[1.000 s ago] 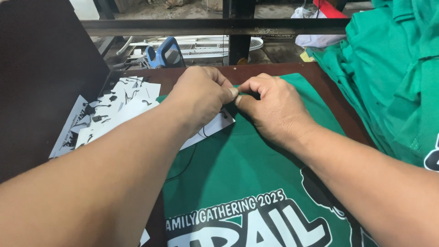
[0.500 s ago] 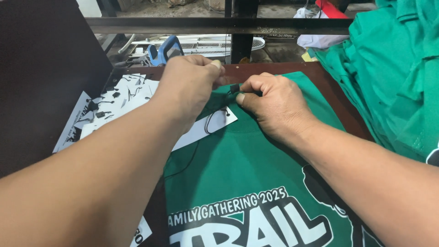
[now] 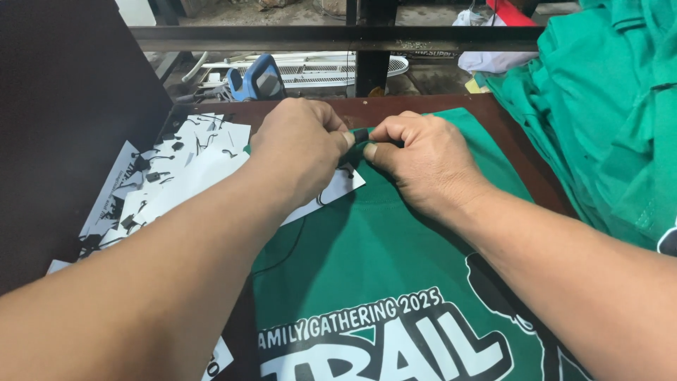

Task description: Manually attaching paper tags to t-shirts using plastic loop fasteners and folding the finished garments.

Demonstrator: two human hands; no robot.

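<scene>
A green shirt (image 3: pixel 381 261) with a white and black printed design lies flat on a dark brown table (image 3: pixel 437 106). My left hand (image 3: pixel 300 144) and my right hand (image 3: pixel 423 159) meet at the shirt's far edge. Both pinch a small dark strip (image 3: pixel 361 134) between thumbs and forefingers, fingertips almost touching. A thin black thread-like piece (image 3: pixel 296 243) trails from under my left hand across the shirt. What the fingers hide beneath them cannot be made out.
White backing sheets with black cut scraps (image 3: pixel 169 176) lie on the table's left. A dark panel (image 3: pixel 56 127) stands at the far left. A pile of green shirts (image 3: pixel 606 120) fills the right side. A blue tool (image 3: pixel 257 77) and a metal bar (image 3: pixel 338 39) are behind.
My left hand lifted away to the upper left, then came back to the right hand. Both hands now pinch the dark strip together at the shirt's edge.
</scene>
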